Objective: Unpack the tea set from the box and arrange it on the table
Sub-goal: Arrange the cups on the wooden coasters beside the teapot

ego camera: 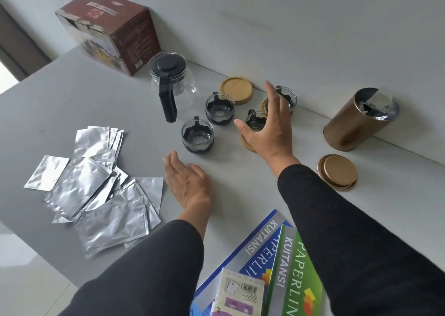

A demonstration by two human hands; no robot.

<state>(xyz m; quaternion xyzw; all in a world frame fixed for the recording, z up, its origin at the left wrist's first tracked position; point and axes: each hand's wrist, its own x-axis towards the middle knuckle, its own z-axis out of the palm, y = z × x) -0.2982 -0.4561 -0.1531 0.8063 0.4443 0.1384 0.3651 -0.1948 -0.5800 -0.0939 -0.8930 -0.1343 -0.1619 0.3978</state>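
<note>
A glass teapot [172,84] with a black lid and handle stands on the grey table [72,103], in front of the brown box [108,30]. Several glass cups with black holders are out: one [197,136] nearest me, one [219,108] behind it, one [255,121] on a wooden coaster under my right hand, one [285,96] on another coaster by the wall. A bare wooden coaster [236,89] lies behind them. My right hand [267,125] hovers open, fingers spread, over the cups. My left hand [187,183] rests flat on the table, holding nothing.
Several silver foil sachets [96,188] lie scattered at the left. A bronze tin [356,120] with torn foil stands at the right by the wall, its lid [337,172] beside it. Receipt books [277,262] and a packet sit at the near edge.
</note>
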